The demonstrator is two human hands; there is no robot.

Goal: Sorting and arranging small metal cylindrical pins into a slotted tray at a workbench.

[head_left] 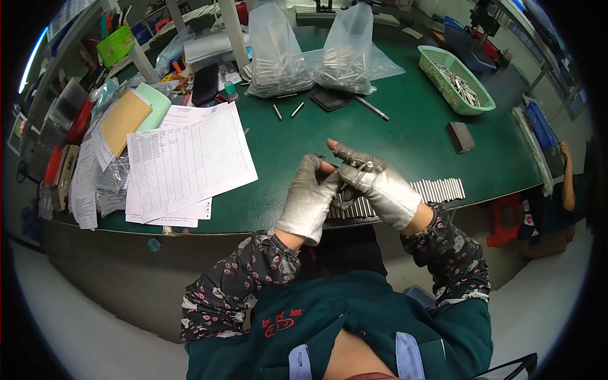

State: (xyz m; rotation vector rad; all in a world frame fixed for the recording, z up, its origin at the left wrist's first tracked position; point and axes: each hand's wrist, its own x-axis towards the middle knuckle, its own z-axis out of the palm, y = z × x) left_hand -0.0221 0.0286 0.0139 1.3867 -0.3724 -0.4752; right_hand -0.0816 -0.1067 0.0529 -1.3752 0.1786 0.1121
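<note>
Both my hands wear worn grey-white gloves with bare fingertips and meet above the front of the green table [285,139]. My right hand [377,187] is closed, with the shiny round ends of small metal pins [369,165] poking out between its fingers. My left hand [309,196] is closed with its fingertips against the right hand. Whatever it pinches is hidden. Below the hands, a row of metal pins [440,190] lies side by side along the table's front edge, partly covered by my hands.
Two clear plastic bags [277,63] of metal pins stand at the back. Several loose pins [297,110] lie before them. A pale green basket [472,104] of pins and a dark block [460,137] are on the right. Printed sheets [193,164] cover the left. Another person's arm [567,177] shows far right.
</note>
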